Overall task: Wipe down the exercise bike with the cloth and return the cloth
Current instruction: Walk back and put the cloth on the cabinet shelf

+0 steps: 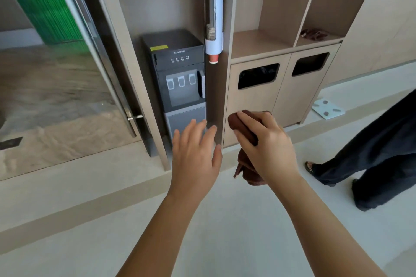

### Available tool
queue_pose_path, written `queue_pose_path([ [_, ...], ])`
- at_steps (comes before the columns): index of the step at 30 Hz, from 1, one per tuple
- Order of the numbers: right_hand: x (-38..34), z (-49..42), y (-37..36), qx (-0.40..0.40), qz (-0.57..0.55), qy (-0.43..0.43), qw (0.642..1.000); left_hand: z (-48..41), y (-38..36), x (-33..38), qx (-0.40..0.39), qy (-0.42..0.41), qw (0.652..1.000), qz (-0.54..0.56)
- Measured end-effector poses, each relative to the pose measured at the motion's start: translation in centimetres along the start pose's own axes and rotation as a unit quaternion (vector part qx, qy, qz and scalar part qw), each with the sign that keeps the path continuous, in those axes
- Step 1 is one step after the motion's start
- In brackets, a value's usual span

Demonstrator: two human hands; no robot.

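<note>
One crumpled brown cloth [244,130] fills right hand [267,148], grip tight; left hand [193,159] splayed.

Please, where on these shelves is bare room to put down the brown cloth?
The cubby above the left bin opening, between two upright panels, is bare: room for the cloth. The cubby to its right already holds a brown bundle. The water dispenser's bay is crowded.
</note>
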State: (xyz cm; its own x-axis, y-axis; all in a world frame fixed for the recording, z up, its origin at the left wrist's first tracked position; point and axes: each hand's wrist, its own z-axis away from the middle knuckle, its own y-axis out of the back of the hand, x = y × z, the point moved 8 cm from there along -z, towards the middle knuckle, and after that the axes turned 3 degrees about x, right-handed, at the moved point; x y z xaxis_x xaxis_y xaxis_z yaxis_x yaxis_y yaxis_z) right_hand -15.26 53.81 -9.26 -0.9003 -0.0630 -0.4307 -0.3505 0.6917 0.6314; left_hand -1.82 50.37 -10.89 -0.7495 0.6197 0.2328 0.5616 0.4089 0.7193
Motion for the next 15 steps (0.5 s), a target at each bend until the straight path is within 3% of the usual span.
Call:
queue_pose_path([
  [15,6.3,-24.8,-12.2,0.036,-0.089,0.07,0.993,-23.8,-11.2,-8.0,0.061,0.011,0.997,-0.047],
])
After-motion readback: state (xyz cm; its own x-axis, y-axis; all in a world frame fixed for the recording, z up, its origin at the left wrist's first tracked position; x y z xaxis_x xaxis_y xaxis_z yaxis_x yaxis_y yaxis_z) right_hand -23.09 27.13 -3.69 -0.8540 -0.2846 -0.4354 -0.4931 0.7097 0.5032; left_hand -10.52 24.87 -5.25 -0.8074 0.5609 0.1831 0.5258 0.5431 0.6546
